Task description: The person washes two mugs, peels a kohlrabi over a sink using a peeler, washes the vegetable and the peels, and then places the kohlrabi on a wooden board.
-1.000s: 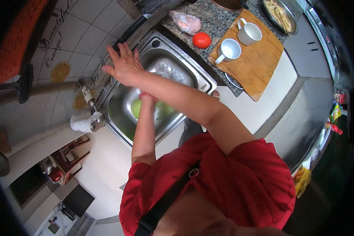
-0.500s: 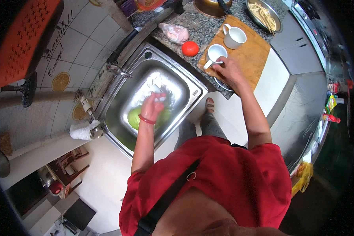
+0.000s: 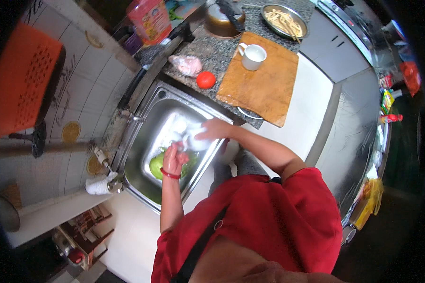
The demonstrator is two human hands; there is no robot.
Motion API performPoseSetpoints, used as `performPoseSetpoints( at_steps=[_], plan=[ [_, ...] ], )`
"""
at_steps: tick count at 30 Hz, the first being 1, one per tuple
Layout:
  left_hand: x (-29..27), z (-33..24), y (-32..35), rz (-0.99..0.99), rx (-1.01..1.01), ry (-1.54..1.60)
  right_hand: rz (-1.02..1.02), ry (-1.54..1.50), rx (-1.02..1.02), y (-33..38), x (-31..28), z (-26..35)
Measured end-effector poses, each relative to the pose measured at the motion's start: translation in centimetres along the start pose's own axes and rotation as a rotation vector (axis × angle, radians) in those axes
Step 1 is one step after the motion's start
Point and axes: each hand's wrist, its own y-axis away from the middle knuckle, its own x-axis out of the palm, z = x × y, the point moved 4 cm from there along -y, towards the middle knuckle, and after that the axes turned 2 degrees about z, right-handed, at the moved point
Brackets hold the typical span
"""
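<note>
My right hand point(image 3: 213, 130) holds a white mug point(image 3: 193, 142) over the steel sink point(image 3: 136, 175). My left hand point(image 3: 174, 158), with a red band at the wrist, has its fingers curled against the same mug from below. Under both hands a green object point(image 3: 156, 167) lies in the basin. A second white mug point(image 3: 253, 56) stands on the wooden cutting board point(image 3: 264, 89) to the right of the sink.
A red tomato point(image 3: 206, 79) and a pink bag point(image 3: 186, 64) lie on the counter behind the sink. Further back stand a pot point(image 3: 223, 21) and a pan of pale strips point(image 3: 284, 20). The tap point(image 3: 125, 114) sits at the sink's left rim, with a white cloth point(image 3: 99, 185) nearby.
My right hand went from the sink's back edge to the cutting board, took one of the two mugs and brought it over the basin. My left hand stayed over the sink.
</note>
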Motion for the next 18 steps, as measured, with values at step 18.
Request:
performPoseSetpoints(
  at_steps=[18],
  plan=[
    [0.1,-0.8,2.2,-0.417,-0.077,-0.48,-0.238,0.272,-0.229,-3.2,-1.2,-3.8]
  ],
)
